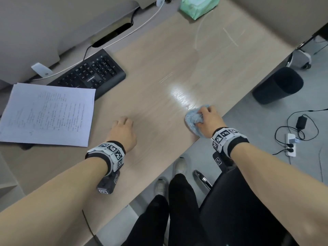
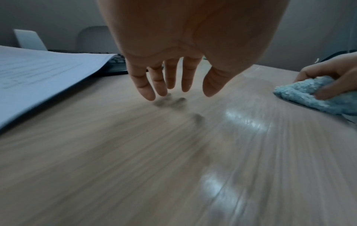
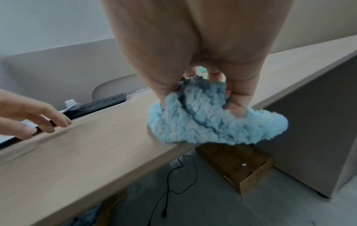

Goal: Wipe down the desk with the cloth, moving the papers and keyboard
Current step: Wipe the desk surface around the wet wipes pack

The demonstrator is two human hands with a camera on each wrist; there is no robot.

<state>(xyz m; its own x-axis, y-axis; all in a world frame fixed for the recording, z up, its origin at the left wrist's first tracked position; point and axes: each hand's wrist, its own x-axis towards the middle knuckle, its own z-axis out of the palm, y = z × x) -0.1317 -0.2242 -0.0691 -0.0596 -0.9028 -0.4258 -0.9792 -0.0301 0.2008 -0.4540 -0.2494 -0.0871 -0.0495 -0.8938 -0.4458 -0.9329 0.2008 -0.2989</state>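
Right-wrist footage showed your right hand (image 3: 195,73) with thumb and fingers curled into a bunched, fluffy light-blue cloth (image 3: 212,117), pressing it flat on the near edge of the pale wood-grain desk (image 3: 77,152), with part of the cloth overhanging that edge. From the head view your left hand (image 1: 123,131) sat just above or on the desktop, well apart from the cloth, its fingers fairly straight, spread and gripping nothing; the left-wrist picture showed shadows under the fingertips (image 2: 148,93), so I could not tell whether they touched the wood. Further out to your left, the stack of white printed papers (image 1: 48,114) lay on the desk with its far corner overlapping the black keyboard (image 1: 94,73), which sat back against the grey partition. A green pack of wipes (image 1: 197,6) stood at the far end, and a dark bin (image 1: 276,86) was on the floor beyond the desk edge. You were, I judged, in the wiping step on the open right-hand stretch, where a damp sheen showed. The patch beneath the papers and keyboard looked not yet reached, so the next move called for your free left hand to shift them onto the wiped area, letting the cloth pass where they lay.
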